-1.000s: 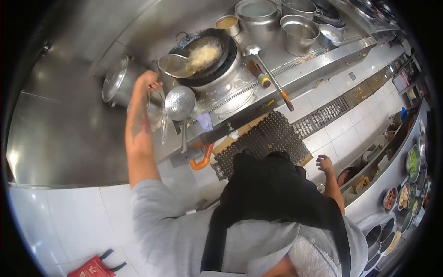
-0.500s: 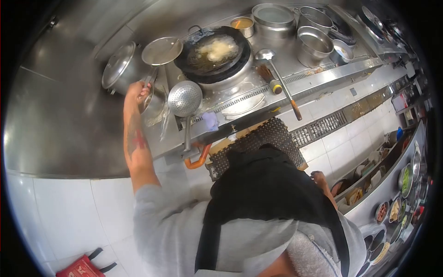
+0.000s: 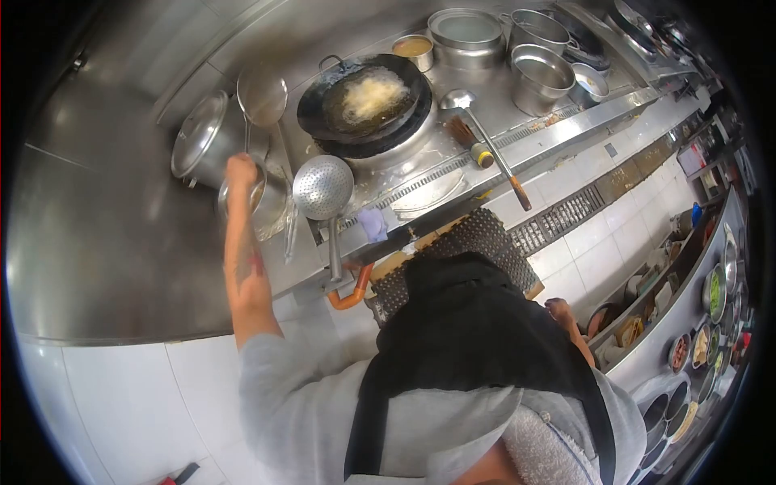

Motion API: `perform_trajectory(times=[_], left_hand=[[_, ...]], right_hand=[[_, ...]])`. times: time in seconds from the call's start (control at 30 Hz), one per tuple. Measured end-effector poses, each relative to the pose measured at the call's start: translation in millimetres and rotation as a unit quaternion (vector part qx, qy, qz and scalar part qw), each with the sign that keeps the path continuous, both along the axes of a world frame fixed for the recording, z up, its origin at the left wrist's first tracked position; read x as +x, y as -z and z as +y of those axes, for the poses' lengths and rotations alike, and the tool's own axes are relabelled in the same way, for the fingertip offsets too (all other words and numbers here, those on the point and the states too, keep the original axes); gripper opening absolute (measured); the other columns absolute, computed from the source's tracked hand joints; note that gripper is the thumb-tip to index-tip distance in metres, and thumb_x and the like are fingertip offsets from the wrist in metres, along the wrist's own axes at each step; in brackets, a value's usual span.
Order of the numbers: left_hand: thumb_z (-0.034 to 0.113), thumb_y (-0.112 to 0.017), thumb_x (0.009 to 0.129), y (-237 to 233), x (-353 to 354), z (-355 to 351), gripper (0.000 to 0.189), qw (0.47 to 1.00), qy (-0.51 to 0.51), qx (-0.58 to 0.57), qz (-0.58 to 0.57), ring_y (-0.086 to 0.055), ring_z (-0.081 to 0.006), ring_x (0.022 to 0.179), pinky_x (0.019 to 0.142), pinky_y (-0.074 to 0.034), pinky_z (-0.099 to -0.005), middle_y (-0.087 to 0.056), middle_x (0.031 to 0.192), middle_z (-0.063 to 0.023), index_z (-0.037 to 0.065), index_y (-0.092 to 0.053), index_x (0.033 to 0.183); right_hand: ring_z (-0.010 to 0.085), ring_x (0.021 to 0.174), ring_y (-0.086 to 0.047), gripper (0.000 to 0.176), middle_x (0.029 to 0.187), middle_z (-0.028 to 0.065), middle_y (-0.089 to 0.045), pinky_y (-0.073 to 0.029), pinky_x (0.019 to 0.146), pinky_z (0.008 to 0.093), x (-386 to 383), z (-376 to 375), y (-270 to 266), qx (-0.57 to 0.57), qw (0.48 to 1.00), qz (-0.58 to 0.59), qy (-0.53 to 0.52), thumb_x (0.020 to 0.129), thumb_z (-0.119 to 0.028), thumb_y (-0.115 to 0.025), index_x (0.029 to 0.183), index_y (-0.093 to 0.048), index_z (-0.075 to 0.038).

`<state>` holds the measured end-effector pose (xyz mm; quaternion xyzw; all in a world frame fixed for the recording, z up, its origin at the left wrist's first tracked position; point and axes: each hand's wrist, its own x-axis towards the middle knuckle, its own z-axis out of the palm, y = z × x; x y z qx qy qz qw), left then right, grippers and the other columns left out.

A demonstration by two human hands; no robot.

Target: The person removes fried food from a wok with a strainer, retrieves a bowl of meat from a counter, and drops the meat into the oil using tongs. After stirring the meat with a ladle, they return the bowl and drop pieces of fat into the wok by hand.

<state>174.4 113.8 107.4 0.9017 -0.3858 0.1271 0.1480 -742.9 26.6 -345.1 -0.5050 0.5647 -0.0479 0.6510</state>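
Observation:
My left hand (image 3: pixel 241 168) is closed round the handle of a round mesh strainer (image 3: pixel 263 95). The strainer is raised between the lidded pot (image 3: pixel 198 137) and the black wok (image 3: pixel 311 109), clear of the oil. Pale, foamy food (image 3: pixel 372 95) fries in the wok. Below my left hand sits a metal bowl (image 3: pixel 271 198), partly hidden by hand and arm. A perforated skimmer (image 3: pixel 323 187) lies to its right, handle over the counter edge. My right hand (image 3: pixel 556 308) hangs beside the black apron with curled fingers and nothing visible in it.
Right of the wok lie a brush (image 3: pixel 469 139) and a long-handled ladle (image 3: pixel 495 149). Several metal pots (image 3: pixel 543 81) stand behind them. A purple cloth (image 3: pixel 373 225) rests on the counter edge. Ingredient bowls (image 3: pixel 714 293) line the counter at right.
The strainer has swung left, away from the wok's rim, and tilted, with my left hand still gripping it. My right hand stays by my side. The view has shifted slightly.

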Motion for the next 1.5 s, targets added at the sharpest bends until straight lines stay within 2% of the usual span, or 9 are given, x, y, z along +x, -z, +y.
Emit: perform_trajectory(times=[0.13,0.37,0.7,0.77,0.9,0.97,1.3,1.4,1.5], left_hand=[[0.015,-0.049,0.095,-44,-44,-27,0.034,0.907,-0.042,-0.118,0.402,-0.041,-0.0078,0.043,0.035,-0.025,-0.0239,-0.060,0.073,-0.0085,0.005,-0.058,0.126],[0.013,-0.048,0.096,-16,-79,-55,0.032,0.859,0.000,-0.027,0.512,-0.040,-0.0088,0.045,0.034,-0.023,-0.0238,-0.060,0.079,-0.0137,0.004,-0.057,0.126],[0.012,-0.046,0.100,15,-65,-42,0.023,0.536,0.002,-0.193,0.822,-0.030,-0.0046,0.044,0.033,-0.024,-0.0177,-0.053,0.077,-0.0092,-0.004,-0.049,0.116],[0.013,-0.047,0.100,4,-52,-27,0.021,0.547,-0.029,-0.247,0.799,-0.032,-0.0061,0.044,0.033,-0.024,-0.0188,-0.055,0.080,-0.0106,-0.004,-0.051,0.112],[0.020,-0.050,0.097,12,6,-7,0.027,0.869,-0.061,-0.208,0.445,-0.054,-0.0204,0.049,0.041,-0.042,-0.0326,-0.066,0.083,-0.0174,-0.001,-0.064,0.108],[0.012,-0.055,0.087,64,69,-10,0.025,0.994,0.003,0.092,-0.052,-0.070,-0.0351,0.078,0.064,-0.054,-0.0409,-0.069,0.085,-0.0273,-0.004,-0.066,0.102],[0.016,-0.063,0.080,20,11,-23,0.024,0.989,-0.097,-0.078,0.085,-0.064,-0.0356,0.107,0.092,-0.050,-0.0430,-0.068,0.109,-0.0207,-0.003,-0.072,0.091],[0.016,-0.069,0.075,19,4,-49,0.022,0.961,0.122,0.175,-0.175,-0.068,-0.0313,0.094,0.082,-0.053,-0.0378,-0.070,0.101,-0.0174,-0.002,-0.072,0.086],[0.011,-0.062,0.083,38,-4,-93,0.017,0.929,0.166,0.324,-0.068,-0.068,-0.0271,0.070,0.061,-0.052,-0.0414,-0.071,0.088,-0.0178,-0.002,-0.070,0.076]], right_hand=[[0.0185,0.063,-0.060,0.012,0.081,0.0025,-0.064,-0.048,0.054,0.0384,-1,25,-33,0.043,0.996,0.078,0.018,0.091,-0.021,-0.057,0.097,-0.062,-0.012],[0.0158,0.060,-0.057,0.010,0.072,0.0013,-0.059,-0.047,0.052,0.0348,2,42,-26,-0.020,0.997,0.069,0.041,0.091,-0.018,-0.056,0.093,-0.063,-0.011],[0.0170,0.063,-0.057,0.022,0.080,0.0019,-0.064,-0.052,0.055,0.0381,2,40,-31,-0.025,0.997,0.074,-0.002,0.092,-0.019,-0.054,0.109,-0.067,-0.015],[0.0172,0.063,-0.058,0.021,0.081,0.0022,-0.064,-0.052,0.056,0.0378,2,42,-48,-0.119,0.991,0.058,-0.023,0.092,-0.020,-0.054,0.107,-0.067,-0.015],[0.0172,0.064,-0.059,0.020,0.083,0.0034,-0.064,-0.052,0.058,0.0359,1,16,-42,0.020,0.986,0.159,-0.042,0.092,-0.022,-0.054,0.104,-0.068,-0.014],[0.0164,0.064,-0.059,0.018,0.081,0.0032,-0.064,-0.050,0.056,0.0339,-10,15,-23,-0.074,0.986,0.107,-0.104,0.091,-0.022,-0.056,0.101,-0.067,-0.012],[0.0183,0.070,-0.062,0.024,0.087,0.0040,-0.064,-0.051,0.061,0.0381,29,-30,-76,0.050,0.995,0.081,0.024,0.091,-0.020,-0.057,0.112,-0.061,-0.012],[0.0188,0.072,-0.063,0.023,0.088,0.0039,-0.064,-0.051,0.063,0.0386,40,-32,-100,0.093,0.985,0.121,0.077,0.091,-0.021,-0.057,0.112,-0.060,-0.012],[0.0189,0.073,-0.064,0.022,0.089,0.0042,-0.064,-0.051,0.062,0.0372,39,-27,-109,0.097,0.984,0.132,0.071,0.091,-0.021,-0.057,0.110,-0.061,-0.011]])
